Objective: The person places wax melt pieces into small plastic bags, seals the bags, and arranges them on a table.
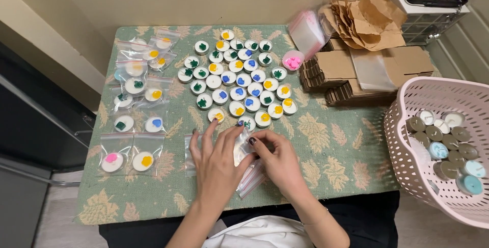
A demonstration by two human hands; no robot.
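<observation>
Nearest, the left hand (214, 164) and right hand (277, 162) meet over a small clear bag (243, 148), both pinching it just above the tabletop (331, 146); more clear bags (252, 179) lie under them. Just beyond sits a cluster of white candles (239, 77) with coloured centres. To the left lie bagged candles (133, 120), to the right a pink basket (407, 141) holding more. Farthest back are flat cardboard boxes (346, 69).

Both hands meet at lower centre: the left hand (216, 164) and right hand (277, 161) pinch a small clear bag (243, 146). Tealight candles (239, 77) cluster above on the green mat (331, 141), and a pink basket (407, 141) sits at the right edge.
</observation>
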